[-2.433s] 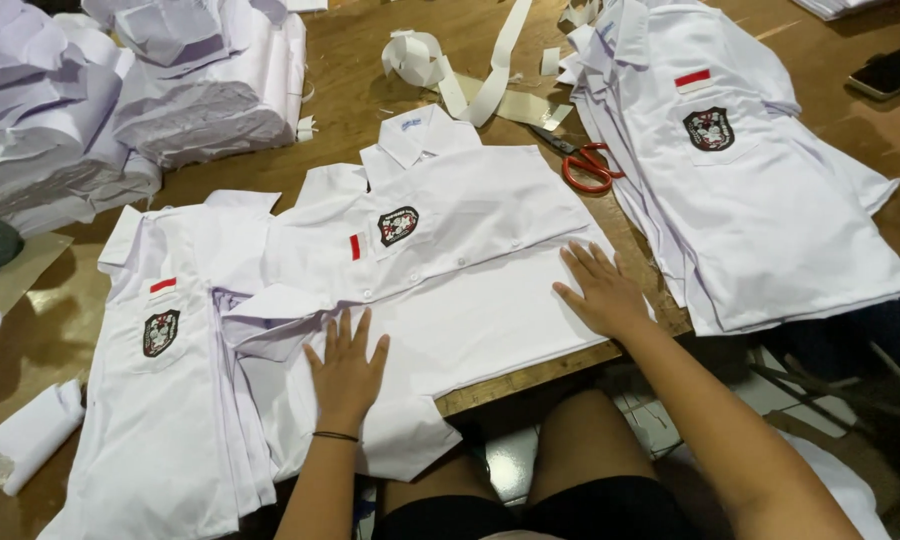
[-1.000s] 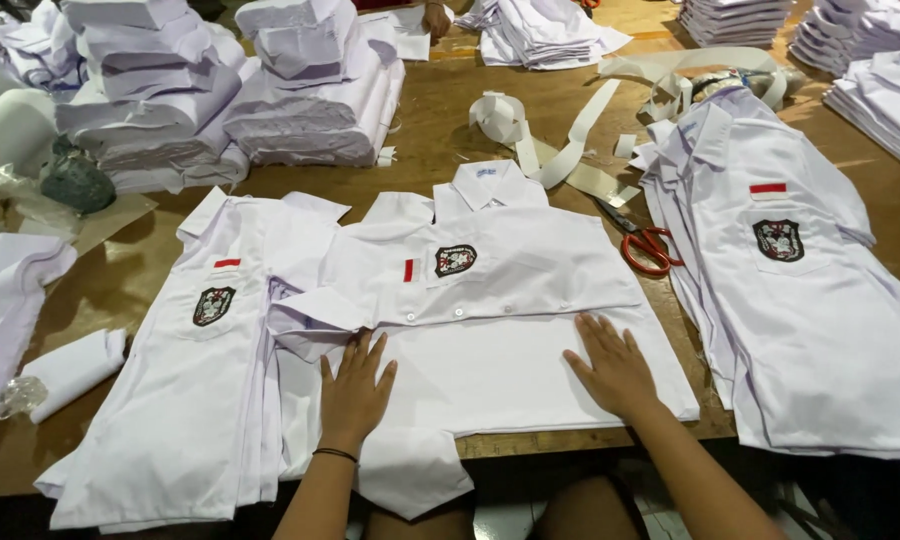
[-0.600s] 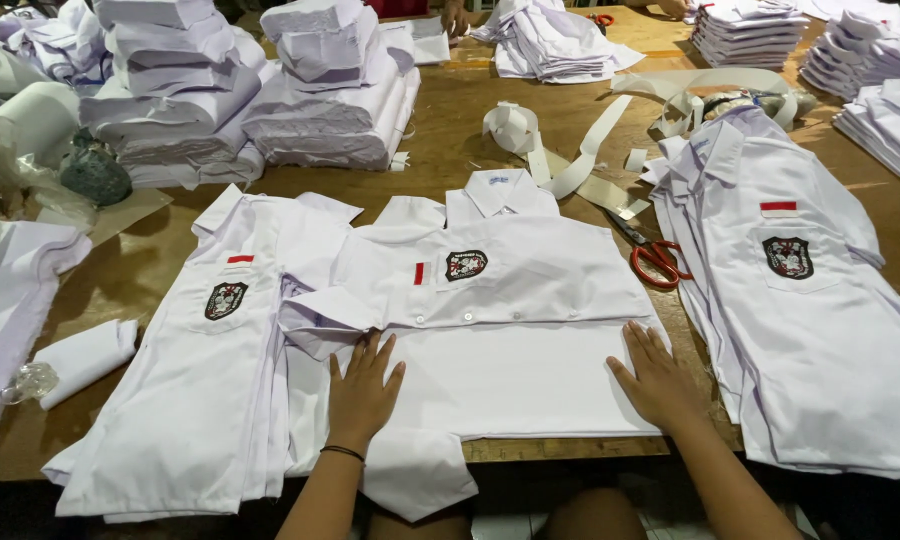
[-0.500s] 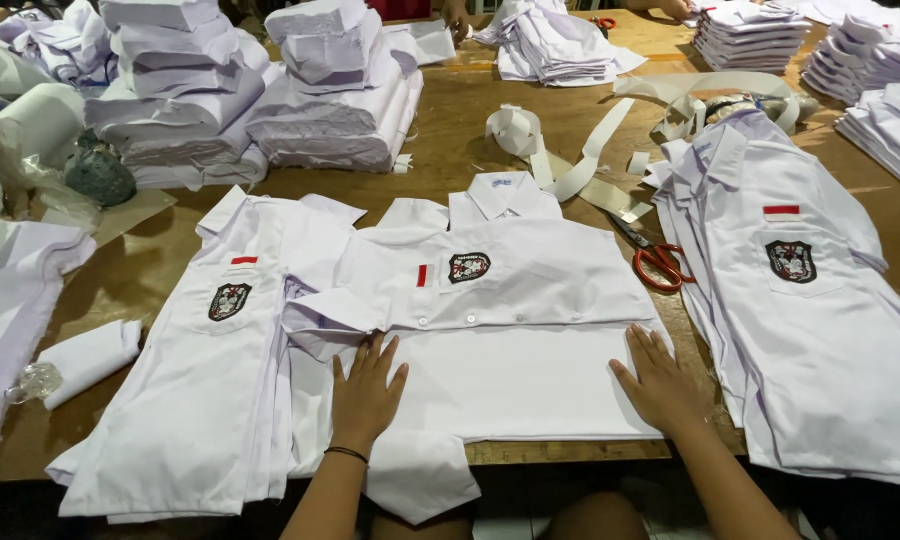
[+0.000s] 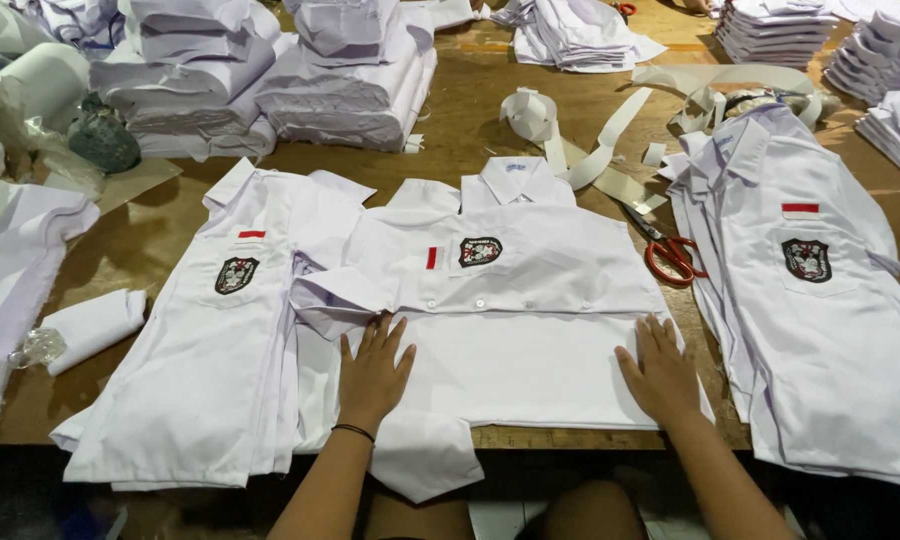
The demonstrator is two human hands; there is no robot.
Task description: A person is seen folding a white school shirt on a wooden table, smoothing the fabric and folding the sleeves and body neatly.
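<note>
At near edge of brown wooden table (image 5: pixel 470 95): white short-sleeved shirt with chest badge (image 5: pixel 515 300), part folded, centre. Your left hand (image 5: pixel 373 375) and right hand (image 5: pixel 660 370) lie flat on its lower fold, fingers spread, gripping nothing. Red-handled scissors (image 5: pixel 670 255) just right of shirt.

The shirt (image 5: pixel 510 330) under both hands is white — a small red stripe and dark crest on it. Beyond the right hand (image 5: pixel 660 375), the scissors (image 5: pixel 670 255) have red handles; the table (image 5: pixel 450 170) is brown wood.
</note>
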